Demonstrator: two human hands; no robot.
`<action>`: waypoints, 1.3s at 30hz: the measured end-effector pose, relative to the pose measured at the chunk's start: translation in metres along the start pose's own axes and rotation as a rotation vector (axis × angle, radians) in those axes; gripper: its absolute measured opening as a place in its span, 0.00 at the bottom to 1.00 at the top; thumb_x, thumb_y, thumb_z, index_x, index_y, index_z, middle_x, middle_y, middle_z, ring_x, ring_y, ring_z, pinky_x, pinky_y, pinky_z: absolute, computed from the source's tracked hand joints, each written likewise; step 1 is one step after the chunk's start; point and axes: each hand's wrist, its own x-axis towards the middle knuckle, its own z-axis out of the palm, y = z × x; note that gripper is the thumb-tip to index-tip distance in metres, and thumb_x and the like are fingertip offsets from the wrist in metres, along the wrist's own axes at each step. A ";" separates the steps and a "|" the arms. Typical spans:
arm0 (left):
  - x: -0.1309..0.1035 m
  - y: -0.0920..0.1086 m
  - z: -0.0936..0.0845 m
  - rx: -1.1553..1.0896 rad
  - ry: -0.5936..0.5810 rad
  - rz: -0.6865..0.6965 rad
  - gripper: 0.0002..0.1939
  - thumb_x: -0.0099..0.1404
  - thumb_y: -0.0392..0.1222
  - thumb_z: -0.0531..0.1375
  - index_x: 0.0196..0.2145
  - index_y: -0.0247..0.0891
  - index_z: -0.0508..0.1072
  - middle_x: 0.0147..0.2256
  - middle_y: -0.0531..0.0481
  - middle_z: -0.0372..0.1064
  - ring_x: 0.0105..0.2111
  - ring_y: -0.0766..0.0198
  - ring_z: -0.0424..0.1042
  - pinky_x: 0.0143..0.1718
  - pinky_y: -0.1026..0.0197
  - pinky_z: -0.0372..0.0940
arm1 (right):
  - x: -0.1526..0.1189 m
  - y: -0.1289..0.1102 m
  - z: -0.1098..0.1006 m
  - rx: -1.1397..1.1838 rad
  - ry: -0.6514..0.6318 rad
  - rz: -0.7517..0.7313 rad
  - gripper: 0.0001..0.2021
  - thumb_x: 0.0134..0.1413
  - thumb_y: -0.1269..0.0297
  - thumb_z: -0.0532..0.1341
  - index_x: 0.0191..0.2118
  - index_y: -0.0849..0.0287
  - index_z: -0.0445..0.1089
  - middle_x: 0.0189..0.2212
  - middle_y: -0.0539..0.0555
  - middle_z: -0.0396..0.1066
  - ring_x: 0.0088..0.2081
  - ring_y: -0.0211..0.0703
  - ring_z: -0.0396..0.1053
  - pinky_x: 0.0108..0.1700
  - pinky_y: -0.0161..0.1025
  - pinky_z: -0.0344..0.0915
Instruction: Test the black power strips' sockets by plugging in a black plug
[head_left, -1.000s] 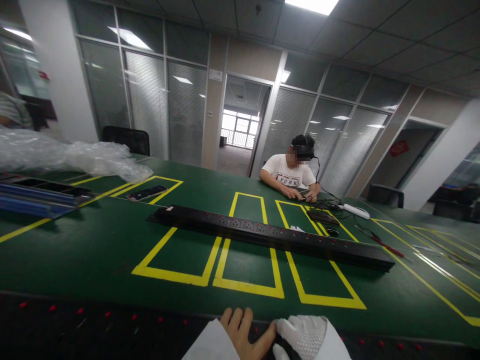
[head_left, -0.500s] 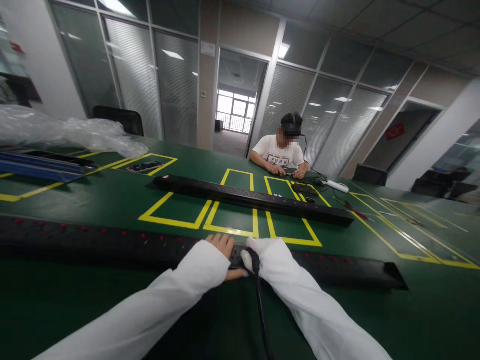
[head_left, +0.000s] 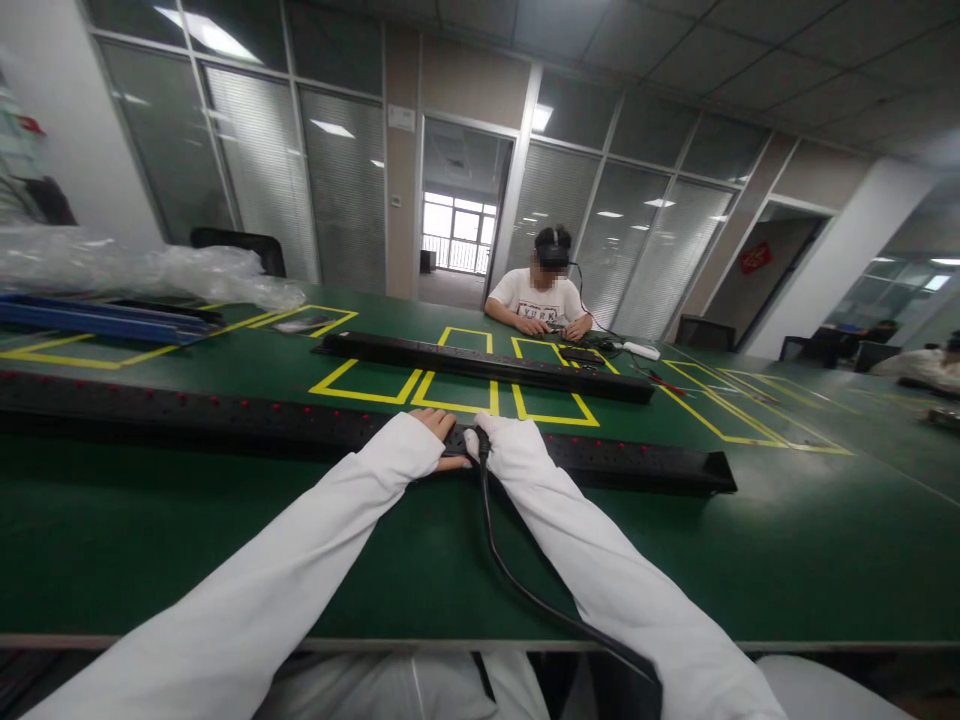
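Note:
A long black power strip (head_left: pixel 645 462) with red dots along it lies across the green table in front of me. My left hand (head_left: pixel 441 432) is closed around the strip near its middle, fingers over the far side and thumb on the near side. Right beside it, my right hand (head_left: pixel 475 432), partly gloved in white, grips a black power plug (head_left: pixel 482 441) against the strip's face. Whether the plug's pins are inside a socket is hidden. From the plug a black cable (head_left: pixel 501 570) runs down over the table edge towards my right forearm.
A second black power strip (head_left: pixel 495 368) lies farther off across yellow tape outlines (head_left: pixel 364 392). Clear plastic wrap (head_left: pixel 150 270) and blue rails (head_left: pixel 97 318) are at the left. Opposite sits a person (head_left: pixel 536 300) with a headset, near cables and a white power strip (head_left: pixel 641 350).
My view has tilted down and shifted, so the table's front edge and my lap now show. Both hands keep their places on the strip and plug.

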 end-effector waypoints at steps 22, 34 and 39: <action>-0.007 0.009 0.022 0.009 0.084 -0.124 0.41 0.44 0.67 0.53 0.46 0.31 0.63 0.41 0.38 0.65 0.40 0.48 0.63 0.41 0.51 0.52 | -0.018 -0.010 -0.003 -0.106 -0.026 0.009 0.18 0.56 0.49 0.40 0.37 0.53 0.60 0.29 0.51 0.67 0.28 0.41 0.65 0.24 0.34 0.48; -0.020 0.023 -0.007 0.008 0.190 -0.041 0.34 0.45 0.62 0.55 0.42 0.31 0.62 0.50 0.33 0.56 0.46 0.48 0.59 0.43 0.52 0.52 | -0.031 -0.023 -0.007 -0.198 -0.017 0.056 0.17 0.55 0.51 0.44 0.36 0.56 0.62 0.29 0.53 0.68 0.29 0.44 0.66 0.26 0.34 0.51; -0.014 0.028 -0.013 0.013 0.087 -0.118 0.31 0.45 0.61 0.54 0.39 0.32 0.63 0.34 0.40 0.64 0.36 0.51 0.63 0.38 0.54 0.54 | -0.031 -0.023 -0.009 -0.185 -0.020 0.069 0.16 0.54 0.51 0.44 0.35 0.55 0.62 0.29 0.52 0.68 0.29 0.43 0.66 0.26 0.34 0.51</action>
